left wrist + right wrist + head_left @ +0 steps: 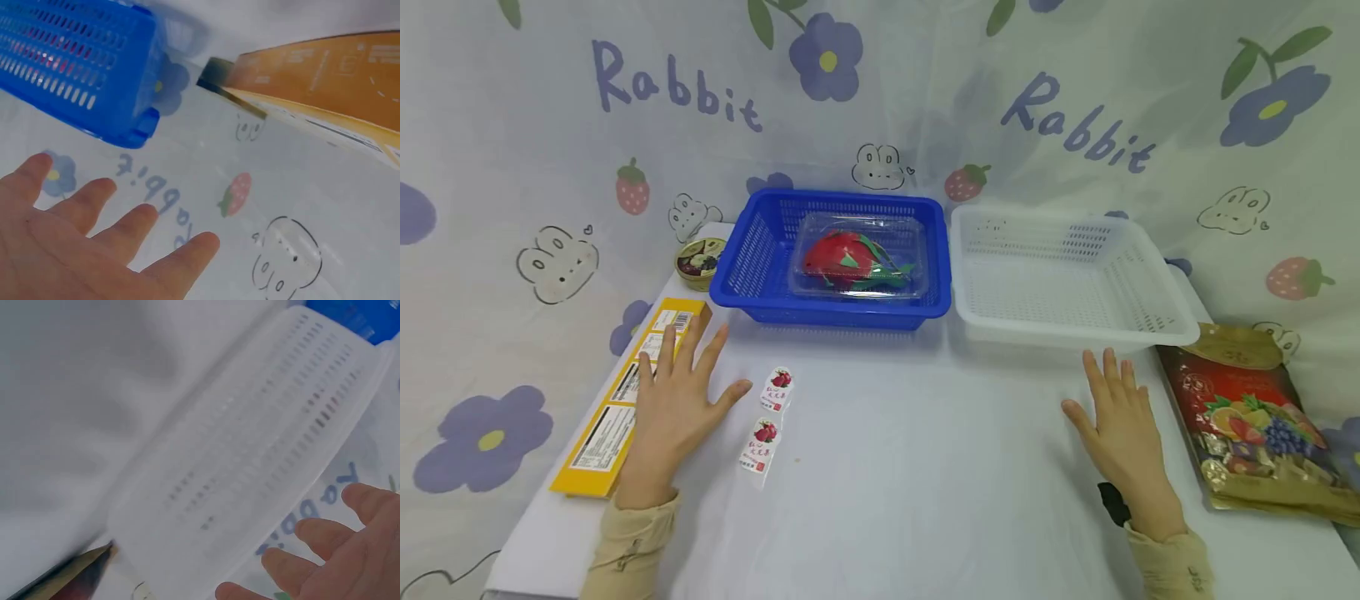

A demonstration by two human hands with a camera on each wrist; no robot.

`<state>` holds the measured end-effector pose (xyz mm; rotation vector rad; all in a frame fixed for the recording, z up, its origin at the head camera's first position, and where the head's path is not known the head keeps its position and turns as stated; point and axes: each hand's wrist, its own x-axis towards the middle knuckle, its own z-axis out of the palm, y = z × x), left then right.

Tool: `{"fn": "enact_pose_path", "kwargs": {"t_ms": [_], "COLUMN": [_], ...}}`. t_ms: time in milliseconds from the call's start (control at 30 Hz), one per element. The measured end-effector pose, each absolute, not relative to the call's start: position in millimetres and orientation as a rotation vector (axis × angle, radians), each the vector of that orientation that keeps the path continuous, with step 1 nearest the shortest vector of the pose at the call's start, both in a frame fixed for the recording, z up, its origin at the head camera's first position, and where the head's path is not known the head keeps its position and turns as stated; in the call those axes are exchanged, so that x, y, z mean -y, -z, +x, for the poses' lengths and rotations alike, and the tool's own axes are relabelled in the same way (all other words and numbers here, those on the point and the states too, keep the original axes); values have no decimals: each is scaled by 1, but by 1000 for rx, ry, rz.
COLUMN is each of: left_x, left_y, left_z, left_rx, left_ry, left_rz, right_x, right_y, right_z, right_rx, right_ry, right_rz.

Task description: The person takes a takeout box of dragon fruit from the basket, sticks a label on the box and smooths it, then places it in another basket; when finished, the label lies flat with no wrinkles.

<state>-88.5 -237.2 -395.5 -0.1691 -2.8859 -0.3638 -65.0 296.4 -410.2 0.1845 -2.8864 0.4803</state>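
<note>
My left hand (677, 408), fingers spread and straight, is over the left of the table beside a long yellow box (617, 417), holding nothing. Two joined stickers (760, 446) with red fruit pictures lie to its right. On the right, my right hand (1123, 429) has straight fingers and holds nothing, in front of a white plastic basket (1075, 333). A blue basket (827, 315) stands at the back, with a clear plastic box (910, 242) inside it. In that box is a red and green dragon fruit (846, 254). The wrist views show both hands' fingers stretched out.
A round tin (698, 262) stands at the back left, next to the blue basket. At the right edge lies a red and gold snack bag (1255, 417) with fruit pictures. A patterned cloth (925, 83) hangs behind the white table (917, 500).
</note>
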Motion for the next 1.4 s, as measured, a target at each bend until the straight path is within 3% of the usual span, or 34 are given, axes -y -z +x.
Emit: {"fn": "enact_pose_path", "kwargs": {"t_ms": [500, 900, 1400], "left_x": [208, 184, 165], "left_y": [382, 372, 376], "left_z": [-124, -140, -151], "left_rx": [2884, 2929, 3002], "left_ry": [513, 601, 680], "left_rz": [-255, -105, 10], "right_x": [-228, -167, -118], "right_y": [366, 323, 301], "right_z": [-128, -178, -265], "right_rx": [2821, 2788, 3120], "right_ry": [-658, -1019, -1325], "right_rz": [480, 663, 444]}}
